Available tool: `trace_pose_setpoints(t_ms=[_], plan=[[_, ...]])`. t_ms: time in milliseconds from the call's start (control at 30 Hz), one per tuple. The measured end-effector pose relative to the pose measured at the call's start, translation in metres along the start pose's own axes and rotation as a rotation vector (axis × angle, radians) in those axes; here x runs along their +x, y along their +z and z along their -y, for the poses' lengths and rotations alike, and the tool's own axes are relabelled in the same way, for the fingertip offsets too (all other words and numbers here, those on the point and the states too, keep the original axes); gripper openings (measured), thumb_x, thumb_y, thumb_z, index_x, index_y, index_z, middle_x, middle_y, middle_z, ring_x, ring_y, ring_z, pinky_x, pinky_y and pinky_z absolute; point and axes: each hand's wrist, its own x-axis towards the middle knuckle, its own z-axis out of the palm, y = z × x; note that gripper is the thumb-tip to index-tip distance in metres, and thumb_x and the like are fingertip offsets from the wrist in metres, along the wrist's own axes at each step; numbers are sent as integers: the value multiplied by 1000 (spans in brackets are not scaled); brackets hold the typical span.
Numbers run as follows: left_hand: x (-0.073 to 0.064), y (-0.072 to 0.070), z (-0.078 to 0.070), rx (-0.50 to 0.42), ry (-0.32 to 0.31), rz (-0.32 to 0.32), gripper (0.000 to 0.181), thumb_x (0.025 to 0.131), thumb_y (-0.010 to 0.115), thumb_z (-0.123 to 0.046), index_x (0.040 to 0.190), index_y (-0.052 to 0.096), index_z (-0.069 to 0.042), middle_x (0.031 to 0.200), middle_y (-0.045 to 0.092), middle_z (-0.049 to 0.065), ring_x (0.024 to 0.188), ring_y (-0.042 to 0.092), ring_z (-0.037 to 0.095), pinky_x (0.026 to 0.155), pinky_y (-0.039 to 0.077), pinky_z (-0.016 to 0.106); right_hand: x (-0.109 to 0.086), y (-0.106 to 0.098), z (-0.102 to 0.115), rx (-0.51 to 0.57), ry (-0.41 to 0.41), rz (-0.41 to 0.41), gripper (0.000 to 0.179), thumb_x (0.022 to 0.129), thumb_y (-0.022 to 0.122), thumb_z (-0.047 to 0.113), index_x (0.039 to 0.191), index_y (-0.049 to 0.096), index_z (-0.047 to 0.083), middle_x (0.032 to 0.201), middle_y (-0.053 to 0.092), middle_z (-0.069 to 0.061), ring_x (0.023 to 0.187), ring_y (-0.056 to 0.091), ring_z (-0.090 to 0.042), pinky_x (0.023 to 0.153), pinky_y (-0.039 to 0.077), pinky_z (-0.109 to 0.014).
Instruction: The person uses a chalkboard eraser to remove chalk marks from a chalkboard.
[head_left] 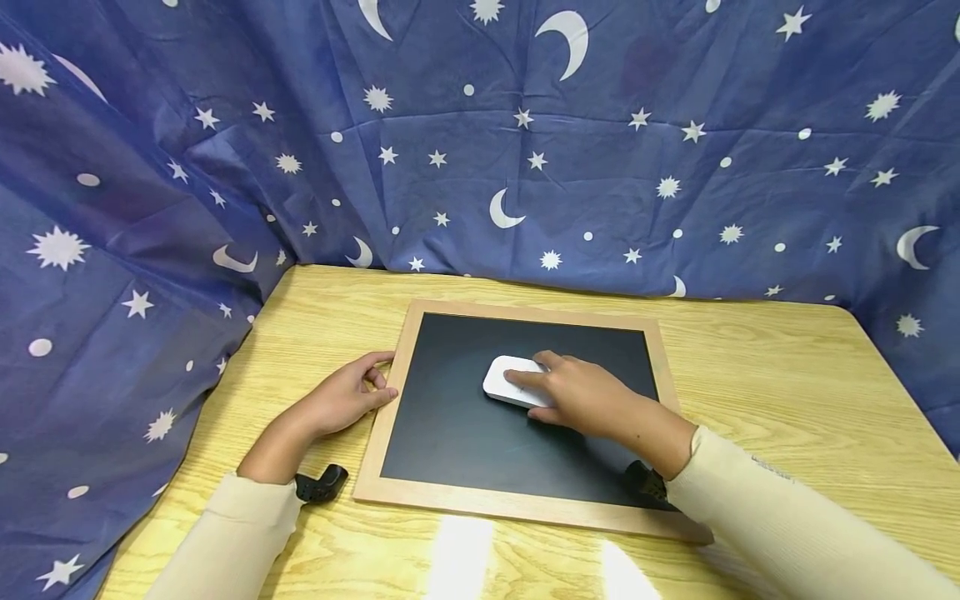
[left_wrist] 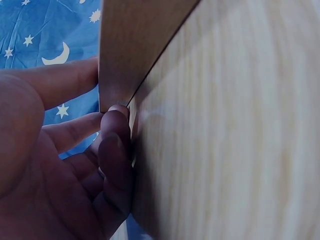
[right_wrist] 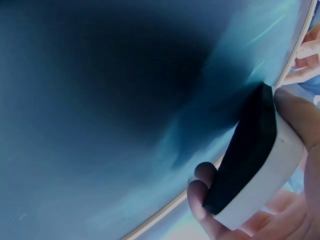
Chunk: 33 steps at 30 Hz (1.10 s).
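A framed chalkboard (head_left: 480,450) lies flat, its dark surface edged in pale wood. Over its middle my right hand (head_left: 581,392) grips a white chalkboard eraser (head_left: 497,379), thumb and fingers at its sides and the index finger along its top. The eraser's black underside (right_wrist: 247,150) shows in the right wrist view, tilted towards that camera. At the board's left side, my left hand (head_left: 341,400) holds the wooden frame (left_wrist: 130,45), with the thumb at its edge. Other fingers (left_wrist: 116,150) of that hand are curled low against the frame, near the tabletop.
The board rests on a light wood-grain table (head_left: 787,400). A blue curtain (head_left: 600,167) with white moons and stars hangs along the back and sides. Black wrist cameras (head_left: 322,483) sit at both cuffs. Faint pale streaks (right_wrist: 260,35) show on the board.
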Motion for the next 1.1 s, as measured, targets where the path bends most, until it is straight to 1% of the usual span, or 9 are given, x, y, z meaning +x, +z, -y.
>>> trace_pose_setpoints(t_ms=[133,300,400,567,767,1100], plan=[[0,1,0,-4,3,3,64,99,63,-20,154,33,-4,104,56,12,68,49,16,62,44,27,-18,-2,-4,-13,-8,-19,53,87,79,31,137,62,21,124,63,-23,95,69,-35,75,58,-46],[1,1,0,1,-2,-4,64,99,64,-19,153,34,-4,104,56,12,69,51,17,63,45,27,-45,-3,-11,-31,1,-24,54,86,80,30,136,62,21,121,63,-22,93,69,-34,73,58,-45],[1,1,0,2,-2,-4,64,99,64,-19,153,33,-3,104,56,12,70,52,17,64,45,27,-60,-5,-14,-46,12,-16,56,85,80,30,137,62,21,121,63,-21,92,69,-34,75,58,-45],[-1,1,-1,-5,-7,0,64,100,63,-19,154,33,-3,104,56,12,73,54,18,67,45,28,-78,-7,-15,-51,38,13,56,85,81,32,137,61,21,121,62,-21,90,69,-33,72,58,-46],[-2,1,0,-16,-13,1,63,100,62,-16,154,33,-3,103,55,12,75,57,18,67,47,28,-85,-8,-15,-47,31,16,57,84,81,32,136,60,20,120,61,-19,87,68,-28,68,57,-41],[0,1,0,-14,-6,-4,64,100,63,-18,154,33,-3,103,57,13,74,56,18,65,46,27,-83,-9,-16,-63,37,15,56,84,82,31,135,61,21,118,62,-17,84,68,-28,67,56,-42]])
